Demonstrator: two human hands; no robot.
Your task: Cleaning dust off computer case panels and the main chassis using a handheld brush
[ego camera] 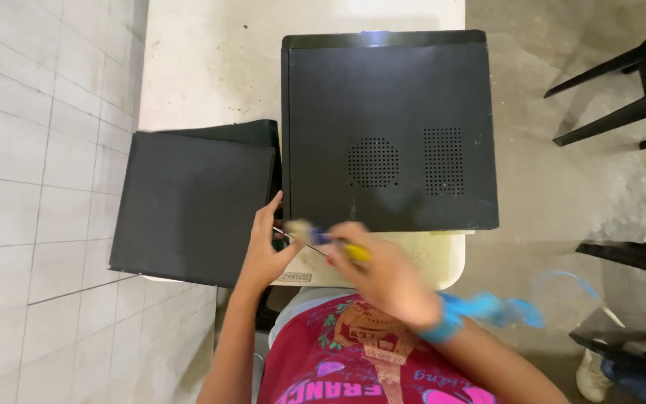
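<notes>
A black computer case [390, 127] lies on its side on a white table [211, 67], vent holes facing up. A second black panel or case [192, 202] rests at its left, overhanging the table edge. My left hand [263, 251] is at the near left corner of the big case, fingers touching it. My right hand [379, 273] is blurred and holds a yellow-and-blue-handled screwdriver [338, 245] pointing left toward that corner. A blue band with loose ribbons [487, 310] is on my right wrist.
A tiled wall or floor [39, 187] runs along the left. Black chair legs [622, 82] stand at the upper right and another black chair [637, 299] at the lower right on the concrete floor. A shoe [591, 374] shows at the bottom right.
</notes>
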